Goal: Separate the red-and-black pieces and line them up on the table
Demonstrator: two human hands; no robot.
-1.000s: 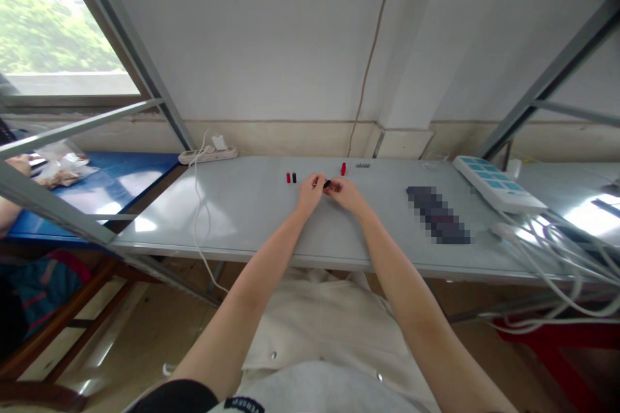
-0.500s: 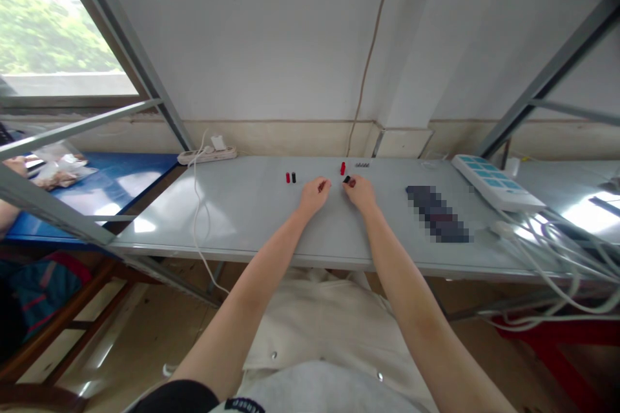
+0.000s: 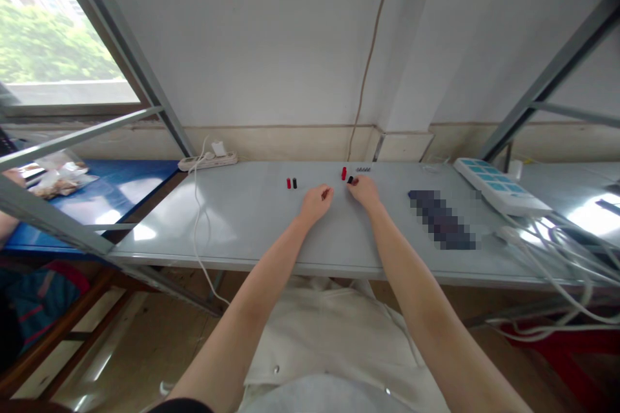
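My right hand (image 3: 365, 191) pinches a small black cylinder (image 3: 350, 179) between thumb and fingertips, at the tabletop near its back. Just left of and behind it is a small red cylinder (image 3: 343, 173). Behind that hand lies a short row of several tiny dark pieces (image 3: 363, 170). My left hand (image 3: 316, 202) rests over the table with its fingers curled together; whatever is in them, if anything, is hidden. To its left, another red cylinder (image 3: 289, 183) and another black cylinder (image 3: 294, 183) stand side by side, slightly apart.
The grey table (image 3: 252, 226) runs along the wall. A white power strip (image 3: 213, 161) with a cable is at back left. On the right are a blurred dark object (image 3: 443, 219), a large white power strip (image 3: 501, 187) and tangled cables (image 3: 571, 258). Another person's arm (image 3: 8, 222) shows far left.
My right hand has moved slightly back and right with the black cylinder, which was tilted and now looks more upright. My left hand stays nearly in place. The view has shifted a little.
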